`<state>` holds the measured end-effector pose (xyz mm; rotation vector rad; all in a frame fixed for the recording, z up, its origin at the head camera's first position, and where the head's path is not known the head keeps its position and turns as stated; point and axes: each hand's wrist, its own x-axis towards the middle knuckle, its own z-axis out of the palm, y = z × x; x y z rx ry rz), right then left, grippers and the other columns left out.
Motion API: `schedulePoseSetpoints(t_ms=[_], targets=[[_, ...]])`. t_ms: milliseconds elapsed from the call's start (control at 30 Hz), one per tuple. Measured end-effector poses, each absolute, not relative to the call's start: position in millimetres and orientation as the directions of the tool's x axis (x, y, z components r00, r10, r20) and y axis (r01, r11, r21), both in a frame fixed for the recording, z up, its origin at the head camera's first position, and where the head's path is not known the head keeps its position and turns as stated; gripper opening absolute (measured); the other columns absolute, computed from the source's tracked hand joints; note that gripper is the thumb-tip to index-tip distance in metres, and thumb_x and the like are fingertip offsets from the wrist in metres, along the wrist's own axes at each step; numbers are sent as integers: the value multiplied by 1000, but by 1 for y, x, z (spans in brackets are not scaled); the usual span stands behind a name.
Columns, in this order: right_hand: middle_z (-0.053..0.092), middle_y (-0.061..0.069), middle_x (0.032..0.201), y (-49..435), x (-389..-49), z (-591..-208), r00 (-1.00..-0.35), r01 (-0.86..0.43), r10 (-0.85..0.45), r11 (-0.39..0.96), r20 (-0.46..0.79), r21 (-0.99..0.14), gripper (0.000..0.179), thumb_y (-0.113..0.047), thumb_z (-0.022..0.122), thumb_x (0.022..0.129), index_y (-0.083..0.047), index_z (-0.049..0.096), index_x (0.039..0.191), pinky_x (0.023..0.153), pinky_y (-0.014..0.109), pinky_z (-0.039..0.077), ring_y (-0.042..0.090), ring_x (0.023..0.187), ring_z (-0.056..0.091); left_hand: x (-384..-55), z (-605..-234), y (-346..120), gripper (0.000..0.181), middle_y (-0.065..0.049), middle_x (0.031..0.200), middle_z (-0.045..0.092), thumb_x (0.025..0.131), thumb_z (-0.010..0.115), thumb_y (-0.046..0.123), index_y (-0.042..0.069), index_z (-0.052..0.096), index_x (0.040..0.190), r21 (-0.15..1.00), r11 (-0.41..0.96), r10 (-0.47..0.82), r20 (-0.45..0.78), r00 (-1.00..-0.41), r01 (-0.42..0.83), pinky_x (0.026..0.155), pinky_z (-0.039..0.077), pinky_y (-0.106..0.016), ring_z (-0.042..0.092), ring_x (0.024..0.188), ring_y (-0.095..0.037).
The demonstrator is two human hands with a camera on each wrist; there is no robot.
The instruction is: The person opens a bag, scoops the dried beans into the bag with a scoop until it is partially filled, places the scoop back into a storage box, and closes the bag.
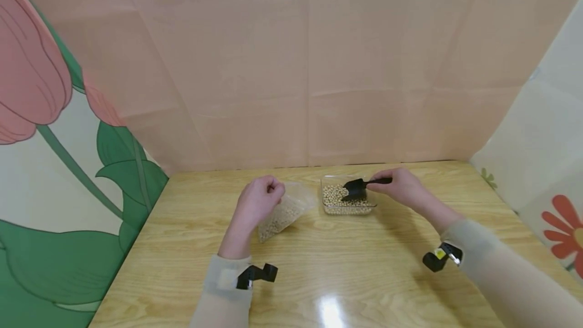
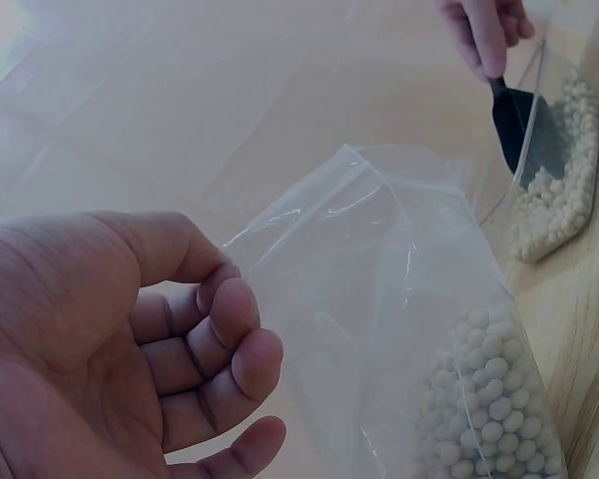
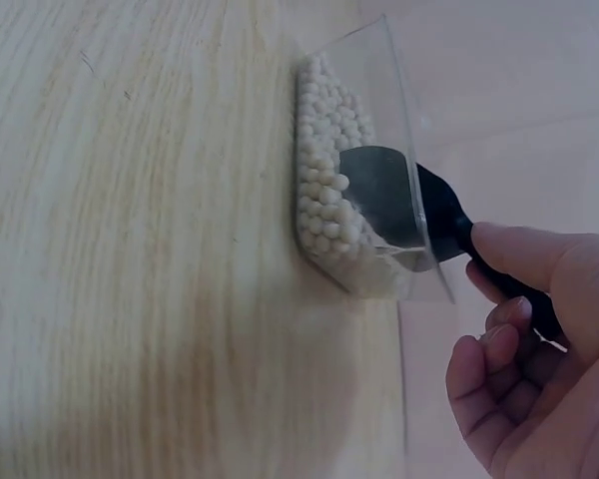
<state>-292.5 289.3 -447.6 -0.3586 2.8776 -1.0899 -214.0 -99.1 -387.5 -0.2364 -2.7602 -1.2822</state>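
Note:
My left hand (image 1: 260,200) pinches the top edge of a clear plastic zip bag (image 2: 329,259) between thumb and index finger. Small round pale beads, perhaps beans, (image 2: 494,399) fill the lower part of the bag. To its right stands a clear rectangular container (image 1: 372,207) holding more of these balls (image 3: 324,120). My right hand (image 1: 401,186) grips the handle of a small black scoop (image 1: 356,190). The scoop's blade is inside the container, with its front edge among the balls.
Everything stands on a light wooden table (image 1: 300,267). A pinkish cloth backdrop (image 1: 255,90) rises along the far edge. Flower-printed panels flank the table at the left (image 1: 64,262) and right (image 1: 546,166). A small black wrist camera (image 1: 257,273) sits on each sleeve.

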Motion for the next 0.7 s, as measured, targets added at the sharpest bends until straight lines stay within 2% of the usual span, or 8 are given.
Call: schedulePoseSetpoints(t_ms=[133,333,500,567,633,700], targets=[[75,17,132,286,-292,-454,-974,-166,-225,671,15,-722,46,-42,80,103,-9,78,135,79,44,57,30,98,70,-214,-388,-99,22,0,83,71,111,59,21,14,73,95,750,636,102,149,-984,179,61,45,-36,54,64,-19],[71,22,140,280,-287,-461,-978,-139,-211,630,4,-764,51,-41,80,103,-6,75,140,86,53,59,35,100,73,-214,-388,-99,22,0,84,71,111,59,21,14,74,96,752,635,105,145,-984,178,62,46,-36,55,65,-20],[71,22,141,274,-286,-471,-982,-136,-185,595,30,-792,49,-40,82,102,-7,77,137,85,44,57,27,98,72,-214,-389,-100,23,-1,84,71,111,58,21,13,73,96,750,636,109,145,-983,181,62,45,-36,55,65,-20],[70,20,143,271,-285,-475,-985,-132,-171,590,36,-797,48,-41,83,101,-9,79,136,89,43,54,29,107,70,-214,-388,-100,23,0,83,71,111,58,22,13,73,96,749,637,110,146,-983,182,62,45,-36,54,64,-20],[70,19,144,268,-285,-478,-987,-123,-156,583,38,-803,46,-42,83,100,-11,80,135,90,41,53,27,110,68,-213,-388,-100,23,0,83,71,111,59,22,13,74,96,749,637,109,147,-983,182,62,45,-36,54,64,-20],[70,19,145,264,-284,-479,-990,-104,-141,576,27,-811,46,-42,84,100,-11,80,135,88,40,53,28,104,70,-213,-388,-101,23,0,83,70,111,59,22,13,74,96,747,639,109,147,-983,183,62,46,-37,54,64,-20]])
